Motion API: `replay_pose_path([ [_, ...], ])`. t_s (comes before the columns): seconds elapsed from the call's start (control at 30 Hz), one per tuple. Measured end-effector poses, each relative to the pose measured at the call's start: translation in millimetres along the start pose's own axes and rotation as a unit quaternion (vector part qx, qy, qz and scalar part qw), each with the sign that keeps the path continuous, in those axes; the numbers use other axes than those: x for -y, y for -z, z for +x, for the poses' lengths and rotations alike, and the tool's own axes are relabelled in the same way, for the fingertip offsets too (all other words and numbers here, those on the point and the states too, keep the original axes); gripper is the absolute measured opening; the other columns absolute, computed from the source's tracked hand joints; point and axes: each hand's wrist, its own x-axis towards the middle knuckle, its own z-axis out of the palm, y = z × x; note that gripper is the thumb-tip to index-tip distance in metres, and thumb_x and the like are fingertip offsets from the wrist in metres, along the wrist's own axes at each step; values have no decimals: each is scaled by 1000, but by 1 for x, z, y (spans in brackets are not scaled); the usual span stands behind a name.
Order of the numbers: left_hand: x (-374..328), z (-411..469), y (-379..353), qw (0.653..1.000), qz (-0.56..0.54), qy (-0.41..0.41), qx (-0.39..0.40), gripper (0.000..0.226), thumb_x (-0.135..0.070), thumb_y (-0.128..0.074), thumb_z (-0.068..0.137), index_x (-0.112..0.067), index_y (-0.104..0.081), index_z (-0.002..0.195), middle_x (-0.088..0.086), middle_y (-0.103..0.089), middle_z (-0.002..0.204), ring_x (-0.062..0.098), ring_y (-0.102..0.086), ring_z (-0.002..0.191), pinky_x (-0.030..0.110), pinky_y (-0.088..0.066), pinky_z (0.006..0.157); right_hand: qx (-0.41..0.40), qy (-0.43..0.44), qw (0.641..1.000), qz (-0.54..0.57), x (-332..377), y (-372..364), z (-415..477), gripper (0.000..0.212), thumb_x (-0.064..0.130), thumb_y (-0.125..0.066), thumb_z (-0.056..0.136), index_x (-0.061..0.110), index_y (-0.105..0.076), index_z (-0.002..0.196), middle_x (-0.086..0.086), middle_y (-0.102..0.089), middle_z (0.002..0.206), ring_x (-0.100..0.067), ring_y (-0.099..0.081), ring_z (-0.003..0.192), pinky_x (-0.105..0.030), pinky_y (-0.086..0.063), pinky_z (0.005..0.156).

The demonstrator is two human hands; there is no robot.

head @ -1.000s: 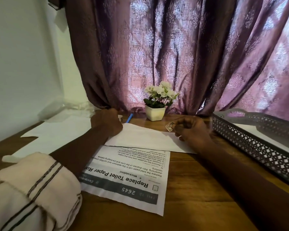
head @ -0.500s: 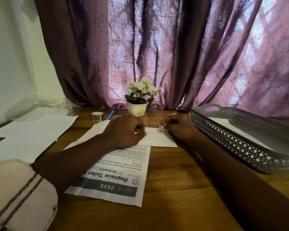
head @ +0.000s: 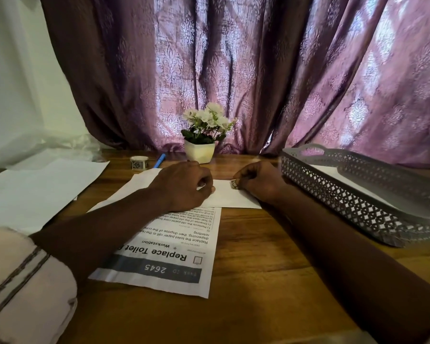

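A blank white sheet (head: 230, 198) lies on the wooden table, overlapping the top of a printed sheet (head: 174, 254) headed "Replace Toilet Paper". My left hand (head: 184, 186) rests on the white sheet with its fingers curled; nothing shows inside them. My right hand (head: 257, 181) sits at the sheet's right end and pinches a small patterned piece (head: 234, 184) between thumb and fingers, just over the paper. A small patterned tape roll (head: 139, 161) and a blue pen (head: 160, 160) lie behind my left hand.
A white pot of white flowers (head: 199, 151) stands at the back by the purple curtain. A grey lattice tray (head: 353, 202) holding white paper fills the right side. Loose white sheets (head: 42, 184) and clear plastic lie at the left.
My left hand has moved right from the table's back left onto the middle of the white sheet. My right hand kept the small piece and came down to the paper.
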Motion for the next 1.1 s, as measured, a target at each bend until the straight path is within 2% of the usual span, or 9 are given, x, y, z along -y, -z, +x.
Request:
replay_pose_path([
  [0.17,0,1,-1,1000,1,5,6,23,-52,-58,88,-33,-69,95,-11,-64,95,14,-61,91,40,-53,82,-16,2,1000,-25,1,-3,0,7,13,-82,85,19,-82,89,9,-77,88,-1,-68,80,-7,-45,62],
  [0.27,1,1,-1,1000,5,6,6,21,-51,-60,89,-33,-68,95,-10,-64,95,15,-60,93,39,-52,83,-18,12,999,-38,2,-3,-1,8,13,-81,86,20,-82,89,15,-74,82,2,-66,78,-3,-43,60],
  [0.4,0,1,-1,1000,5,1,3,18,-49,-62,90,-32,-69,96,-9,-63,95,15,-60,93,38,-52,82,-8,21,999,-44,3,-4,-3,10,12,-78,88,22,-81,89,14,-73,83,2,-66,79,-7,-46,66],
  [0.6,0,0,0,1000,6,1,4,19,-48,-62,91,-32,-69,98,-10,-64,97,14,-60,94,37,-51,81,-9,21,998,-59,4,-4,-3,10,15,-79,88,23,-78,93,10,-73,89,2,-63,79,-10,-45,63],
  [0.7,-2,0,1,1000,8,-2,-1,19,-47,-62,92,-31,-70,96,-10,-64,94,15,-61,92,37,-52,80,-33,17,997,-63,5,-4,-2,20,19,-84,83,27,-71,95,9,-67,89,-4,-60,78,-16,-43,60],
  [0.83,-2,-1,2,1000,10,2,-4,19,-47,-61,92,-30,-69,95,-10,-63,94,16,-62,93,38,-52,81,-6,25,993,-119,7,-1,0,13,17,-77,90,26,-77,81,7,-76,86,-1,-62,75,-19,-51,67],
  [0.97,-2,0,1,1000,8,3,1,19,-49,-61,92,-32,-68,95,-10,-62,94,16,-61,95,39,-52,82,-13,12,992,-125,8,-1,3,4,21,-79,89,21,-82,87,8,-78,90,5,-56,67,-12,-42,59],
  [1.0,-1,0,0,1000,7,4,0,19,-49,-61,91,-32,-68,95,-10,-63,94,16,-61,95,39,-52,82,-16,5,993,-119,8,-2,4,3,21,-80,88,20,-83,87,7,-79,90,3,-58,68,-15,-46,60],
  [1.1,1,0,-2,1000,0,8,-4,19,-50,-61,91,-33,-69,96,-10,-65,96,15,-61,95,39,-52,83,-21,-18,993,-112,10,-4,11,6,23,-84,83,18,-83,83,4,-79,88,-8,-69,82,-31,-60,78],
])
